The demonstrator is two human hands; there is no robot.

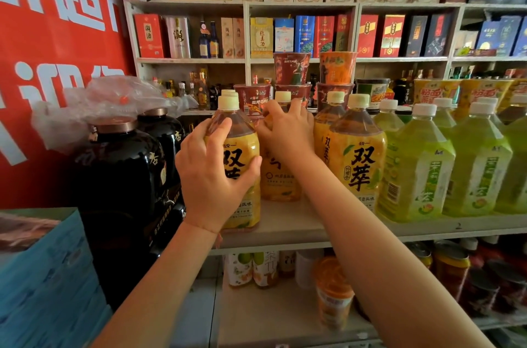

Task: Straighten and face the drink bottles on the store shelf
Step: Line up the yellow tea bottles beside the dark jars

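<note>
Left hand [212, 176] is wrapped round the front orange bottle [242, 176] at the shelf [285, 230] edge, thumb across its label, where 双 is read. Right hand [288, 130] is curled over the shoulder of the second orange bottle [281, 176], set further back. Third bottle [356, 153] is faced, reading 双萃. Green bottles [416, 165] are lined up rightward.

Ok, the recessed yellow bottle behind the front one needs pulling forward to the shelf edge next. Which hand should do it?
The right hand. Its fingers already curl round the recessed yellow bottle at the shoulder, just below the cap. The left hand is busy gripping the front yellow bottle at the shelf edge.
</note>
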